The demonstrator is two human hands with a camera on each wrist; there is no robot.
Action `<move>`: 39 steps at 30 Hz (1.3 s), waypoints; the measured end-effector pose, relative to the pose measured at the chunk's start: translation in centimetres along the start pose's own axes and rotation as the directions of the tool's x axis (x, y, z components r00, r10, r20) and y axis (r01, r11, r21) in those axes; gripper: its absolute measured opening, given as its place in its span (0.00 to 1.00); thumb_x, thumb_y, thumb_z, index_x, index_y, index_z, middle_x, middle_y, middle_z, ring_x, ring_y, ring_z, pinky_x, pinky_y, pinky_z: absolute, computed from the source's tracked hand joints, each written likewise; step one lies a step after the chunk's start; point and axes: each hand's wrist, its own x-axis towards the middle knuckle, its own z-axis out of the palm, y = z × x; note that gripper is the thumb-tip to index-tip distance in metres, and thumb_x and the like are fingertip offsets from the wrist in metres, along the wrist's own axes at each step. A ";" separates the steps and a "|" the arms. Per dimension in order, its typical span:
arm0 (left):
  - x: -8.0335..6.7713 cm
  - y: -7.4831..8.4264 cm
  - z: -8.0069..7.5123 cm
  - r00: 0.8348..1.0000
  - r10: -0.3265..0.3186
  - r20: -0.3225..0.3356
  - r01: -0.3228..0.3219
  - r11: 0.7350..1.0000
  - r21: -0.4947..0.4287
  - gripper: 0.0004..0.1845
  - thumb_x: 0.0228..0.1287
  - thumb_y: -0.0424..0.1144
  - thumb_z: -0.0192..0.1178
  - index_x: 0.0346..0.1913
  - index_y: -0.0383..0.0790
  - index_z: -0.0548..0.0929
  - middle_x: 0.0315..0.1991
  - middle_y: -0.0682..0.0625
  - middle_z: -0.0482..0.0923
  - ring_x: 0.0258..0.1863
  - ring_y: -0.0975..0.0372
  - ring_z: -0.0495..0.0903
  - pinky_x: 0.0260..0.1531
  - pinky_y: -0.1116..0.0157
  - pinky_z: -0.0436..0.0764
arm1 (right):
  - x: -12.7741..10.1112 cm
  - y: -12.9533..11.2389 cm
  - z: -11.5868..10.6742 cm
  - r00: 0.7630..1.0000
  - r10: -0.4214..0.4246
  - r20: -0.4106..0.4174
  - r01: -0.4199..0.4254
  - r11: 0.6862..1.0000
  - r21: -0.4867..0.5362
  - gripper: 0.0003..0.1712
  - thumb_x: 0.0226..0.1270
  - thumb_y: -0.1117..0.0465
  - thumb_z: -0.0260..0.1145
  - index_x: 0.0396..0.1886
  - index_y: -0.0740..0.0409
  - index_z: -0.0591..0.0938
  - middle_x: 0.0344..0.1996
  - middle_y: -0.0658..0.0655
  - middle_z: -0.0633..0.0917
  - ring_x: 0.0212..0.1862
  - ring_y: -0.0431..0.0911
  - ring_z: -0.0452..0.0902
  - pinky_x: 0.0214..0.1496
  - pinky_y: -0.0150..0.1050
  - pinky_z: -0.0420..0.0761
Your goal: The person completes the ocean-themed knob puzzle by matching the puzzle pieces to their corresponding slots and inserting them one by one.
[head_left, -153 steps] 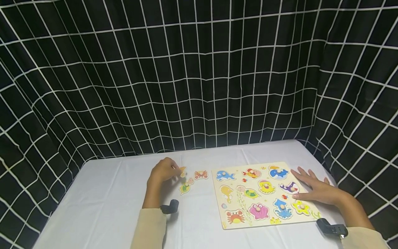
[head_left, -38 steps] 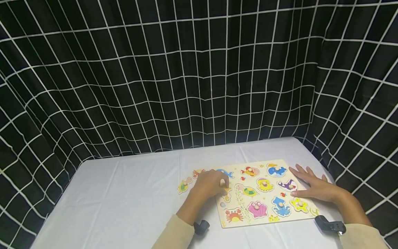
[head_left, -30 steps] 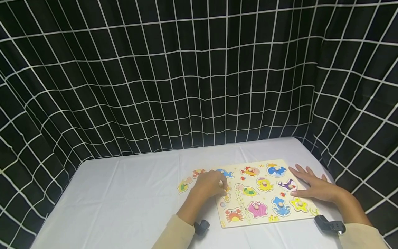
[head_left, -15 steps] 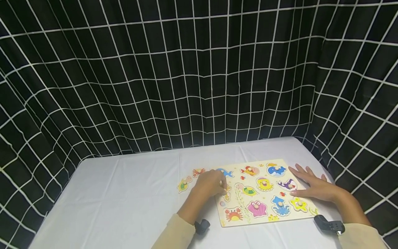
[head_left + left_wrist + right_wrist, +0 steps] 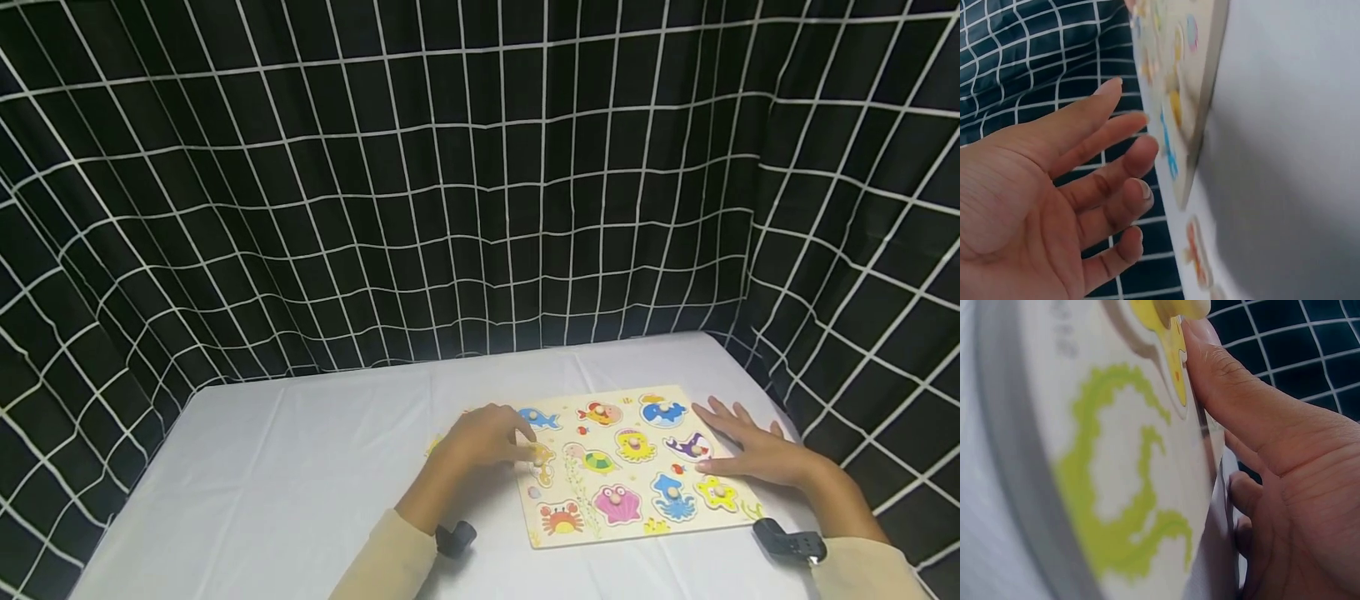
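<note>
A wooden knob puzzle board with sea-animal pictures lies on the table. My left hand is at its left edge, beside the orange seahorse piece, which sits in its seahorse place. In the left wrist view, the left hand has loosely bent, spread fingers with nothing between them, apart from the board. My right hand rests at the board's right edge with fingers extended. In the right wrist view, its thumb lies at the edge near the yellow starfish piece.
A loose crab piece lies on the table off the board's corner. The turtle piece is mostly hidden behind my left hand. The crab and turtle pictures on the board show no knobs. A black gridded curtain surrounds the table.
My left hand carried the seahorse from the table at left to the board, worked over its place, then let go and drew back left. The right hand has stayed at the board's edge.
</note>
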 end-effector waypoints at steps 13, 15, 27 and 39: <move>-3.5 -5.8 -2.2 0.996 -0.026 -0.088 0.027 1.000 0.010 0.14 0.60 0.48 0.73 0.48 0.53 0.89 0.32 0.59 0.81 0.32 0.65 0.76 0.35 0.62 0.76 | 0.2 -0.7 0.0 1.000 0.004 0.001 -0.004 1.000 -0.003 0.58 0.59 0.39 0.73 0.80 0.57 0.55 0.79 0.73 0.43 0.76 0.74 0.24 0.63 0.77 0.22; -3.9 -6.5 -2.5 0.995 -0.032 -0.099 0.032 0.999 -0.003 0.13 0.60 0.46 0.73 0.48 0.52 0.89 0.31 0.58 0.82 0.31 0.64 0.76 0.34 0.62 0.76 | 0.1 -0.6 0.0 1.000 0.004 0.002 -0.004 1.000 -0.004 0.58 0.59 0.39 0.73 0.80 0.57 0.55 0.79 0.73 0.43 0.76 0.74 0.24 0.63 0.77 0.22; -5.0 -9.6 -2.9 0.982 -0.086 -0.167 0.088 0.996 0.006 0.11 0.58 0.42 0.75 0.44 0.51 0.90 0.32 0.54 0.84 0.29 0.63 0.76 0.31 0.61 0.76 | -0.3 -0.5 -0.1 1.000 -0.015 -0.007 0.015 1.000 -0.005 0.57 0.60 0.41 0.72 0.80 0.59 0.56 0.78 0.75 0.43 0.76 0.75 0.26 0.62 0.79 0.23; -4.9 -10.2 -2.6 0.980 -0.122 -0.154 0.126 0.992 0.014 0.09 0.57 0.44 0.75 0.41 0.50 0.90 0.29 0.56 0.82 0.27 0.63 0.76 0.29 0.61 0.76 | -0.3 -0.4 0.0 1.000 -0.027 -0.009 0.027 1.000 0.004 0.57 0.60 0.42 0.72 0.80 0.59 0.56 0.78 0.76 0.43 0.75 0.76 0.26 0.62 0.79 0.23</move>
